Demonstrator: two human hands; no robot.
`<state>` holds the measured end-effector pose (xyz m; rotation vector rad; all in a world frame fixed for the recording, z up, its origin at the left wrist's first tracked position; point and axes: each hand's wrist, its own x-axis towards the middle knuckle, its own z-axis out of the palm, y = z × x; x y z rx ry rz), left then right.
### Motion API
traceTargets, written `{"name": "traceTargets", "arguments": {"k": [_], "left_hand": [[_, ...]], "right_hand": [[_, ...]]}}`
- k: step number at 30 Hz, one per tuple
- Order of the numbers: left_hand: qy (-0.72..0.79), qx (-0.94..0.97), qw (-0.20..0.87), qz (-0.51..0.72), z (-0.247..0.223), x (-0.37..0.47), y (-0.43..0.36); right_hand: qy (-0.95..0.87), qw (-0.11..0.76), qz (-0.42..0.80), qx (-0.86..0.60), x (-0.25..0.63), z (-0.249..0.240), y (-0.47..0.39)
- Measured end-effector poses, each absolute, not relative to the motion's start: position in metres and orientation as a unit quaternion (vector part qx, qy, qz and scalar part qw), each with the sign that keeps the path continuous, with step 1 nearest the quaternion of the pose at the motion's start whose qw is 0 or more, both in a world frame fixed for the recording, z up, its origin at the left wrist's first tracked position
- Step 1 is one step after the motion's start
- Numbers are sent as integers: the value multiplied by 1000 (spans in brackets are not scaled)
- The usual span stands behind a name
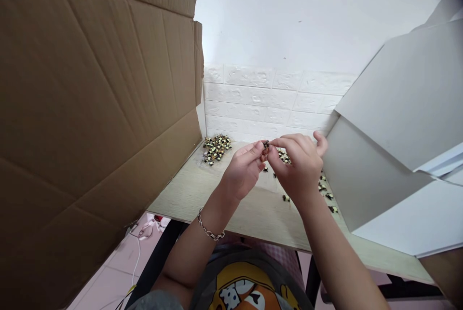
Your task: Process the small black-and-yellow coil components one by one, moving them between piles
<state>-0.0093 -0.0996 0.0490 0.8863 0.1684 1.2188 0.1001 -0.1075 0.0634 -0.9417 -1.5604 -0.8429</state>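
Observation:
My left hand (244,170) and my right hand (298,163) meet above the middle of the table. Between their fingertips is a small dark part (266,145) with a coppery tint, pinched from both sides; its finer detail is too small to make out. Behind and below my right hand lie several small black-and-yellow parts (284,156), partly hidden by it. One loose part (286,198) rests nearer the front, under my right wrist. At the back left sits a heap of similar black-and-yellow parts (217,148), with coppery bits among them.
A tall cardboard sheet (108,88) walls off the left side. Grey-white panels (376,155) stand along the right. More loose parts (329,196) lie by the right panel. The pale wooden table (188,189) ends at a white brick-patterned wall (249,93).

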Motion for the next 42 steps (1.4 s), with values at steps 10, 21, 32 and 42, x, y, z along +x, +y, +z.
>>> {"name": "traceTargets", "arguments": {"k": [10,21,32,42], "left_hand": [[75,411,725,547,49,-11,-99],[78,425,710,555,49,-8,-101],[68,425,715,551,56,-5,-96],[81,377,768,511,58,-2,-89]], "right_hand": [[-654,526,-390,-379,103,63,-108],[-644,532,-413,-363,104,59,-108],[-630,549,-417,-358,106,57,-100],[-627,554,-408,-366,107,57,-92]]}}
